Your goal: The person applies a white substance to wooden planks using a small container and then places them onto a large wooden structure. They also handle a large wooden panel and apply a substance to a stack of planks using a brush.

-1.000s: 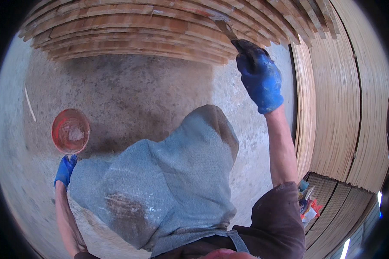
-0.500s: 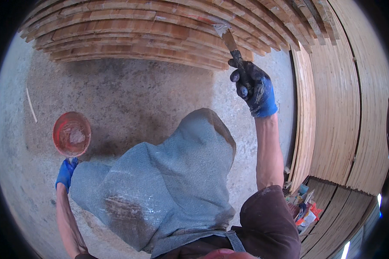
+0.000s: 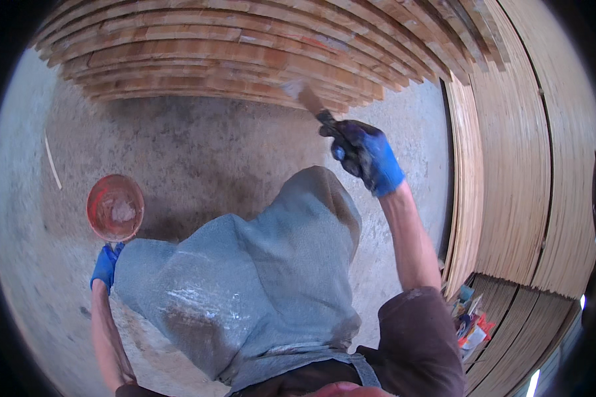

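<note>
A putty knife [image 3: 310, 102] is gripped by its dark handle in my right hand [image 3: 369, 156], which wears a blue glove with blackened fingers. The blade is smeared by motion and sits by the near edge of the stacked wooden boards [image 3: 172, 51]; whether it touches them I cannot tell. At the left, my gloved left hand [image 3: 104, 266] is closed at the near edge of a red bucket [image 3: 97, 205]. Pale paste clings to the bucket's inside and bottom. Its exact grip, on rim or handle, is hard to make out. Reddish filler marks show on one board.
A grey-blue apron [image 3: 245, 278] covers my lap over the concrete floor [image 3: 198, 139]. Tall stacks of thin wood sheets [image 3: 516, 165] line the right side, with a heap of colourful scraps [image 3: 471, 325] beside them. A thin strip [image 3: 52, 163] lies at the far left.
My right hand has drawn the putty knife back toward me and to the left, off the upper boards. The left hand and bucket have shifted slightly right in view.
</note>
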Demonstrator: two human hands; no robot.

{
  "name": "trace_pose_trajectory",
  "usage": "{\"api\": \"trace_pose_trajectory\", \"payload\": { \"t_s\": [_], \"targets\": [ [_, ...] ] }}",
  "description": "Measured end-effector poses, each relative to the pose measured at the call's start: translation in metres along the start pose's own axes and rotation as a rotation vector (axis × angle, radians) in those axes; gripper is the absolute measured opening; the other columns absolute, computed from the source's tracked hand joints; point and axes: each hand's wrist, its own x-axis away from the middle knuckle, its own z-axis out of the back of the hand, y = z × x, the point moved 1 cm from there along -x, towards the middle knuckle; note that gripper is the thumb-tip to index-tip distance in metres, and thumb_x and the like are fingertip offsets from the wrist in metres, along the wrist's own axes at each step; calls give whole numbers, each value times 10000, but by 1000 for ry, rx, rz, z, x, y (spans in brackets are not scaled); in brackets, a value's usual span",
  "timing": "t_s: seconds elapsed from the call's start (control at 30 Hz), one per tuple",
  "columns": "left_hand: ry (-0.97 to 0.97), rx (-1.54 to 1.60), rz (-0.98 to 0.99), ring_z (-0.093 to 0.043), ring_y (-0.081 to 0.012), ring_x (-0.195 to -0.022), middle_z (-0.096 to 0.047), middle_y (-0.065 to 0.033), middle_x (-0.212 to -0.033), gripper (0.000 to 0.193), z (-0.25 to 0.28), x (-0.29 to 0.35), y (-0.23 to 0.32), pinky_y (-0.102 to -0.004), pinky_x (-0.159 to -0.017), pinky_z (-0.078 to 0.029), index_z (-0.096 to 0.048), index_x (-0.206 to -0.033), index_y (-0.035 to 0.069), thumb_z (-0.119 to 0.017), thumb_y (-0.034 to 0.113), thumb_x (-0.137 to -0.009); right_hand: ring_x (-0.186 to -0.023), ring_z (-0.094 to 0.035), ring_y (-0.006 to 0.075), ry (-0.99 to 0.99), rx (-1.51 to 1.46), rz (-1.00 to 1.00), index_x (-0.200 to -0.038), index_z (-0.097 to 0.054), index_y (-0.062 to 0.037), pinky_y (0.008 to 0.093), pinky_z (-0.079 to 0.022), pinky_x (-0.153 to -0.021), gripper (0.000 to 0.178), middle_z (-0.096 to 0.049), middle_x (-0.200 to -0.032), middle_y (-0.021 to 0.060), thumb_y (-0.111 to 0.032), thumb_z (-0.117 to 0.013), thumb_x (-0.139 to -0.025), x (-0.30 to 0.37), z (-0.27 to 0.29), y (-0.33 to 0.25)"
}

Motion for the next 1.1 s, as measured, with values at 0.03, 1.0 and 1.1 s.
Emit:
{"api": "trace_pose_trajectory", "payload": {
  "t_s": [0.03, 1.0, 1.1],
  "targets": [
    [-24, 18, 4, -591, -297, -997, -609, -307, -1108, 631, 3, -1, 10, -396, -903, -444, -542, -1118, -131, -523, 474, -939, -468, -477, 59, 2, -101, 5, -1085, -659, -25, 199, -333, -410, 299, -586, -664, 15, -227, -488, -947, 6, 7, 2],
    [-85, 492, 76, -493, -127, -929, -583, -76, -1076, 306, -3, 16, 31, -299, -840, -457, -501, -1171, -14, -580, 188, -956, -785, -654, 338, 519, 1428, 595, -1251, -610, -218, 449, -523, -657, 349, -658, -944, 147, -234, -589, -903, -30, 45, -4],
    [-85, 655, 61, -494, -120, -928, -574, -64, -1080, 314, -24, 4, -12, -288, -835, -456, -499, -1172, -10, -587, 199, -955, -723, -637, 353, 462, 1494, 473, -1228, -615, -213, 457, -504, -611, 336, -633, -871, 141, -224, -584, -893, 1, 66, -17]
  ]
}}
